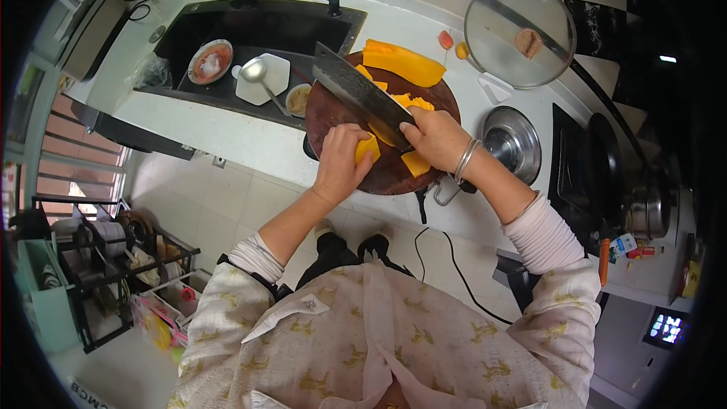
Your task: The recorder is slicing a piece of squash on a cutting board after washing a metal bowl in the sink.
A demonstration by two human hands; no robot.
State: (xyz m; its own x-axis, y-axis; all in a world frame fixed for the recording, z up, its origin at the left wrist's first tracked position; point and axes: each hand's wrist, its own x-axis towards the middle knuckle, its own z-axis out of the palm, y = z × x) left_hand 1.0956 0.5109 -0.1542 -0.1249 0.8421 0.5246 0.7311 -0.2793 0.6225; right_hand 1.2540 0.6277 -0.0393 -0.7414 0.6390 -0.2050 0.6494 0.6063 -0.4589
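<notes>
My left hand (341,153) grips a chunk of orange pumpkin (368,148) near the front left of a round wooden cutting board (335,111). In my right hand (437,136) is a cleaver (363,94), its broad dark blade slanting up and left across the board. The blade is apart from the held chunk. A long pumpkin wedge (403,62) lies along the board's far edge. Smaller pumpkin pieces (413,102) sit behind the blade, partly hidden by it. Another pumpkin piece (416,163) rests below my right hand, close to the board's near edge.
Right of the board stands a steel bowl (511,143), with a glass lid (519,34) behind it. A black sink (255,23) spans the left, with a bowl of reddish contents (210,61), a white plate (272,76) and a ladle (254,70). A dark pan (603,150) stands far right.
</notes>
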